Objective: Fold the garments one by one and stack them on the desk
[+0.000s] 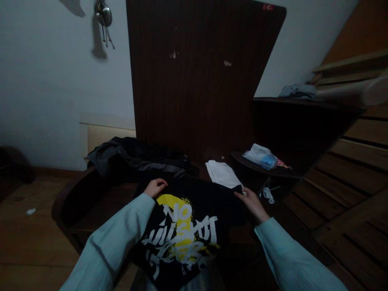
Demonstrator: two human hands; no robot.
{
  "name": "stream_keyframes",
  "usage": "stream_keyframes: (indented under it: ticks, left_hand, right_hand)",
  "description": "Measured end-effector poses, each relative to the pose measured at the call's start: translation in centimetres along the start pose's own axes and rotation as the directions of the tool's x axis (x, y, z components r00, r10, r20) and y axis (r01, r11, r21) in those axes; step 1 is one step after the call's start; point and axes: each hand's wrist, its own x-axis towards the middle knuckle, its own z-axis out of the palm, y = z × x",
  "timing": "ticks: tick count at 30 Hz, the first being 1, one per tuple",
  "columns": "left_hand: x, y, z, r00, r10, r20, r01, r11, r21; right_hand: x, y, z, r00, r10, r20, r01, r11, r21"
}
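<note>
Both forearms extend forward in pale sleeves, hands well apart. The left hand [154, 187] is curled, fingers closed on the far left edge of the black printed shirt [182, 230]. The right hand [252, 204] lies flatter, fingers pinching the shirt's far right edge. The shirt is spread between and below the hands, print facing up. Beyond the right hand lies a folded white cloth [222, 173]; beyond the left, a dark garment pile [136, 159].
</note>
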Motion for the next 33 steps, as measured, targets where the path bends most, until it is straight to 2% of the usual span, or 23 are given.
stream_keyframes:
  ticks: [3,5,6,8,9,10,11,14,16,18,20,24,29,33]
  left_hand:
    - [0.1,-0.2,0.1,1.0,0.0,-0.005,0.0,1.0,0.0]
    - [0.1,-0.3,0.1,1.0,0.004,-0.007,-0.004,1.0,-0.002]
    - [0.1,-0.4,0.1,1.0,0.008,-0.009,-0.008,1.0,-0.005]
    - [0.2,-0.4,0.2,1.0,0.013,-0.01,-0.013,1.0,-0.014]
    - [0.2,-0.4,0.2,1.0,0.014,-0.012,-0.014,1.0,-0.02]
    - [0.2,-0.4,0.2,1.0,0.013,-0.012,-0.014,1.0,-0.024]
    - [0.2,-0.4,0.2,1.0,0.013,-0.013,-0.013,1.0,-0.027]
    - [0.2,-0.3,0.2,1.0,0.007,-0.005,-0.007,1.0,-0.028]
    - [0.2,-0.3,0.3,1.0,-0.003,-0.003,0.003,0.999,-0.032]
    - [0.3,-0.2,0.3,1.0,-0.011,-0.002,0.01,0.999,-0.037]
    - [0.3,-0.2,0.2,1.0,-0.01,0.0,0.01,0.999,-0.032]
    - [0.2,-0.1,0.1,1.0,-0.01,0.01,0.01,1.0,-0.01]
    - [0.2,0.0,0.1,1.0,-0.02,0.002,0.02,1.0,-0.017]
    - [0.2,0.0,0.1,1.0,-0.023,0.0,0.023,0.999,-0.025]
  right_hand:
    - [-1.3,-3.0,2.1,0.977,-0.213,-0.029,0.205,0.962,-0.178]
    - [-2.9,-4.7,4.0,0.926,-0.358,0.123,0.377,0.898,-0.227]
    - [-3.8,-5.3,4.8,0.866,-0.408,0.288,0.471,0.858,-0.202]
    - [-5.4,-5.9,6.2,0.641,-0.446,0.624,0.627,0.774,-0.091]
    - [-6.0,-5.9,6.6,0.545,-0.437,0.716,0.667,0.743,-0.054]
    - [-6.4,-5.7,6.8,0.499,-0.425,0.755,0.69,0.722,-0.05]
    - [-6.8,-5.5,6.8,0.508,-0.418,0.753,0.699,0.711,-0.077]
    - [-7.3,-4.5,5.7,0.633,-0.402,0.661,0.677,0.701,-0.222]
    - [-7.5,-3.8,4.6,0.669,-0.376,0.641,0.67,0.678,-0.302]
    - [-7.6,-3.2,3.6,0.665,-0.346,0.662,0.678,0.651,-0.341]
    - [-7.7,-2.5,2.9,0.642,-0.335,0.69,0.69,0.645,-0.329]
    - [-7.2,-1.0,2.4,0.645,-0.403,0.649,0.704,0.643,-0.301]
    - [-6.5,-0.1,2.7,0.59,-0.467,0.659,0.755,0.608,-0.245]
    - [-6.7,-0.2,2.9,0.613,-0.459,0.643,0.747,0.601,-0.283]
